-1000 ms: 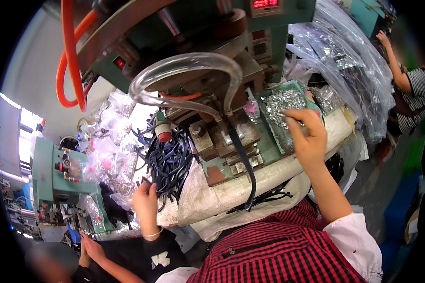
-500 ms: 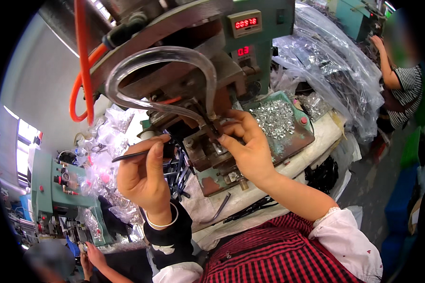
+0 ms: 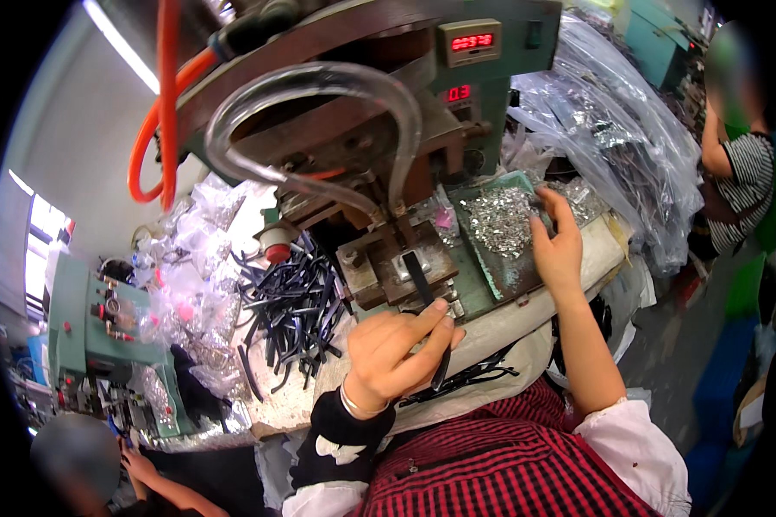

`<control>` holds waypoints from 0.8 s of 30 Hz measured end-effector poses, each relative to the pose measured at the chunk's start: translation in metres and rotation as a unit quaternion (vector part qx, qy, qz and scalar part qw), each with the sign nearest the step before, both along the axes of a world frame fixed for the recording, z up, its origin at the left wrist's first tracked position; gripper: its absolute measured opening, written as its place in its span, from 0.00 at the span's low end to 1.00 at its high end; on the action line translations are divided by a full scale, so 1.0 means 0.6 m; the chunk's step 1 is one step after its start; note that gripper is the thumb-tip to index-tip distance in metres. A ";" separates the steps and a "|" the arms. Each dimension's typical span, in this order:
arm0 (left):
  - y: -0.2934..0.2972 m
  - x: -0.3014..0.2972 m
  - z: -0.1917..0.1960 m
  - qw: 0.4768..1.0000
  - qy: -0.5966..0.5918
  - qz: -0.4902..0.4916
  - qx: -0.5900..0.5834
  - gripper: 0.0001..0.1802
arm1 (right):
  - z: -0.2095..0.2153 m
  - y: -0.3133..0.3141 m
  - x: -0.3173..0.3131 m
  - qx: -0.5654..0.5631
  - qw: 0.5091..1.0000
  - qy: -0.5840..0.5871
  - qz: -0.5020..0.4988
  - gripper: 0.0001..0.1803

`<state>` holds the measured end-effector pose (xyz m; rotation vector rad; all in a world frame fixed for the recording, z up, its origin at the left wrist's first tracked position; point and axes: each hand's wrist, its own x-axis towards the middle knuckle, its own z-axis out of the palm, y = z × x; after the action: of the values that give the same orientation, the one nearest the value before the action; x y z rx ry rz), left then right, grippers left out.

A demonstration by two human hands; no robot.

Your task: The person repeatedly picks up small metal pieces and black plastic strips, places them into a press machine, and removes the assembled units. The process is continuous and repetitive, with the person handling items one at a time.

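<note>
A slim black strip, shaped like an eyeglass temple [image 3: 417, 276], is pinched between the thumb and fingers of my left hand [image 3: 397, 353]. Its far end lies on the metal fixture [image 3: 371, 274] of a green bench press [image 3: 513, 103], under the tool head, while its near end sticks out below my fingers. My right hand [image 3: 559, 250] is at the right side of a green tray [image 3: 485, 274], thumb and forefinger apart beside small shiny metal pieces [image 3: 498, 220]. I see nothing held in it. More black temples [image 3: 289, 314] lie heaped left of the fixture.
A clear looped hose [image 3: 315, 77] and an orange hose [image 3: 168, 112] hang in front of the press. A red button [image 3: 277, 252] stands by the heap. Plastic bags [image 3: 207, 228] lie left; plastic sheeting [image 3: 612, 129] covers things at right. Two people work nearby, lower left and far right.
My left hand has come right and down, bringing the black temple onto the fixture. My right hand has left the fixture for the tray of metal pieces. The view has shifted slightly.
</note>
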<state>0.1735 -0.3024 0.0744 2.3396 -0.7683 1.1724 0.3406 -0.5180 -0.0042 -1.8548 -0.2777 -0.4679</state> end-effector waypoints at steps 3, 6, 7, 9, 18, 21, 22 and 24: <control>0.009 0.010 -0.009 1.000 -0.020 -0.006 -0.005 0.16 | -0.010 -0.033 -0.025 -0.128 0.991 0.033 0.006 0.21; 0.009 0.008 -0.011 0.999 -0.024 -0.007 -0.023 0.16 | 0.009 -0.019 -0.068 -0.304 0.952 0.007 -0.003 0.23; 0.003 0.004 -0.012 0.999 -0.019 0.000 -0.033 0.17 | -0.008 -0.009 -0.059 -0.333 0.942 -0.044 -0.017 0.23; 0.003 -0.018 -0.003 0.999 0.014 0.028 -0.042 0.17 | -0.029 0.015 -0.035 -0.351 0.932 -0.084 -0.039 0.16; 0.115 -0.231 0.040 0.872 -0.104 0.429 -0.209 0.10 | -0.008 0.029 -0.015 -0.265 0.948 -0.173 -0.039 0.04; 0.180 -0.205 0.029 0.863 0.029 0.474 -0.172 0.09 | -0.013 0.032 0.001 -0.236 0.951 -0.197 -0.042 0.04; 0.196 -0.188 0.008 0.863 0.061 0.489 -0.110 0.08 | -0.012 0.036 0.004 -0.226 0.953 -0.195 -0.045 0.04; 0.213 -0.171 -0.050 0.805 0.202 0.557 -0.020 0.10 | -0.013 0.051 0.005 -0.187 0.971 -0.145 -0.036 0.04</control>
<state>0.0707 -0.1748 0.0446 2.8537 0.9273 0.9055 0.3438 -0.4873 -0.0118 -2.1663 -0.5276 -0.7823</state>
